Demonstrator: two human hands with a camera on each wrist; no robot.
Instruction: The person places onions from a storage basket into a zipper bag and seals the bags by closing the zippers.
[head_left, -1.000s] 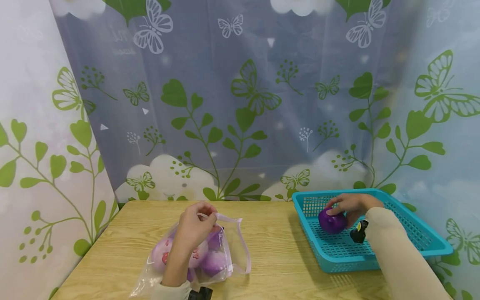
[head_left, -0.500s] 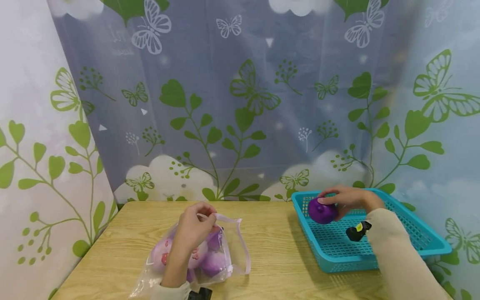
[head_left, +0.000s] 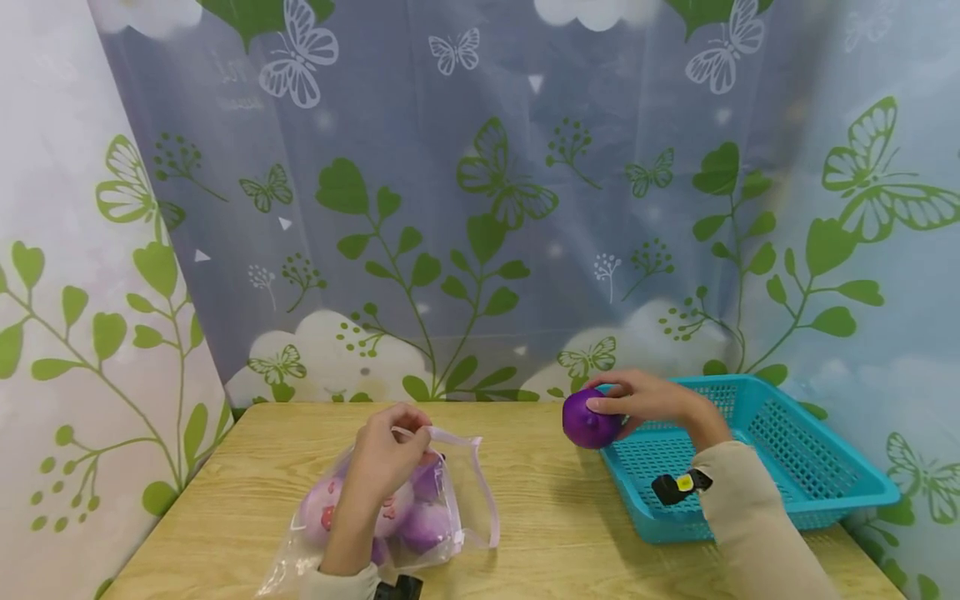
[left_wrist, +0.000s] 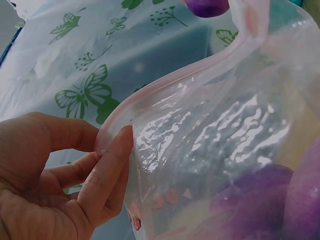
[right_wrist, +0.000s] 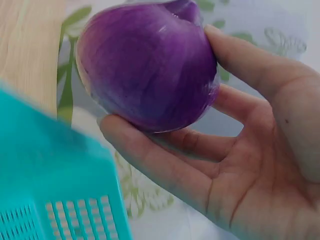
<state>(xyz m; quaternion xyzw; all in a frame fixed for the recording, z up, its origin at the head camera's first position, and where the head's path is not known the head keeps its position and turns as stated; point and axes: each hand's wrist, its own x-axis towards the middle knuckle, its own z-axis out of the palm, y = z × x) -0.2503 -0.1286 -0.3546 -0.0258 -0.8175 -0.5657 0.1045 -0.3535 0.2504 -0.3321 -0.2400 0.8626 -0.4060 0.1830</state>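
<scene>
My left hand [head_left: 390,454] pinches the pink-edged rim of a clear zip bag [left_wrist: 175,125] between thumb and fingers. Through the film show several purple and pinkish round things [head_left: 426,527], partly covered by the hand and forearm. The bag's mouth gapes toward the right. In my right hand [head_left: 641,400] is a round, glossy purple onion [right_wrist: 145,67] with a small pointed nub, gripped by thumb and fingertips. That hand holds it up over the left rim of the turquoise basket [head_left: 750,508], and the onion juts out past the rim toward the bag.
The basket has perforated walls and stands at the right of the wooden table [head_left: 525,483]. Bare wood lies between bag and basket. A printed curtain [head_left: 420,208] with leaves and butterflies hangs behind the table and along both sides.
My right hand has lifted the purple onion from inside the basket and carried it left, past the basket's edge. My left hand and the bag have stayed in place.
</scene>
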